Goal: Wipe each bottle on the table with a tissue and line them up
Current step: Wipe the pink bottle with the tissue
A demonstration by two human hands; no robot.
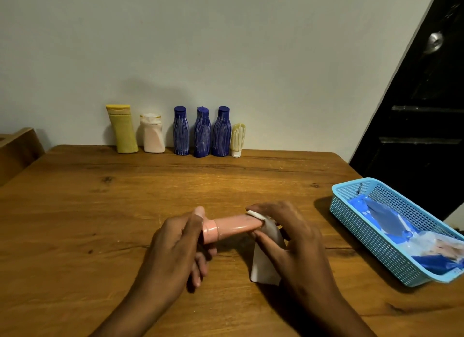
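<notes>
Head view: pink tube (pixel 233 227) is held sideways above the wooden surface (pixel 125 198), its cap gripped by the left hand (pixel 175 241), while a white tissue (pixel 266 256) is pinched round its tail by the right hand (pixel 296 238). Six bottles (pixel 202 133) are lined up by the wall. Wiping seems underway; standing it beside that row is probably next.

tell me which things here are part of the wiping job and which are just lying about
Part of the job: pink tube in left hand; tissue in right hand; six bottles lined up at the wall.

Lying about: blue basket holding a blue packet; black door.
</notes>
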